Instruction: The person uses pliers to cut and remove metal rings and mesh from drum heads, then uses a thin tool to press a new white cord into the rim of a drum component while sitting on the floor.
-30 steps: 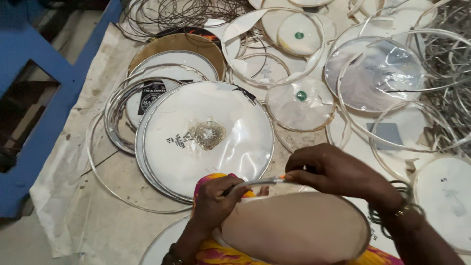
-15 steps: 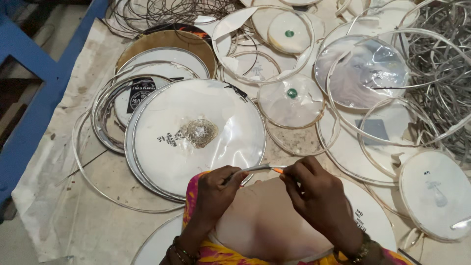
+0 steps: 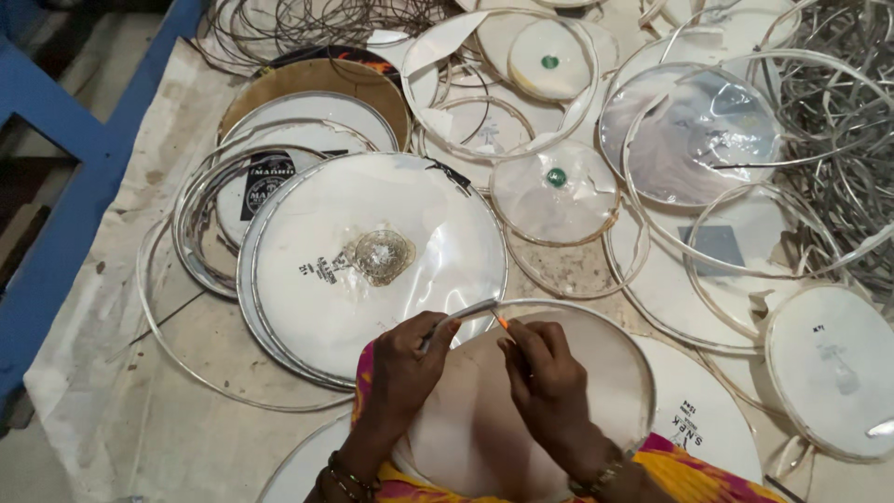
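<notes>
A round drum head with a beige skin [image 3: 605, 363] and a metal rim [image 3: 643, 373] lies tilted in my lap at the bottom centre. My left hand [image 3: 405, 368] pinches the rim at its upper left edge, where a bit of the metal hoop sticks out. My right hand [image 3: 549, 387] rests on the skin just beside it, fingers closed on a small orange-tipped tool [image 3: 503, 323] that touches the rim. Bangles are on both wrists.
A large white drum head [image 3: 307, 307] with a shiny round patch lies just beyond my hands. Several smaller heads, clear film discs [image 3: 694, 135] and loose metal hoops [image 3: 838, 93] cover the cloth-covered surface. A blue frame [image 3: 84, 186] runs along the left edge.
My right hand has slid left along the rim until it is close to my left hand. The left hand keeps its hold on the rim.
</notes>
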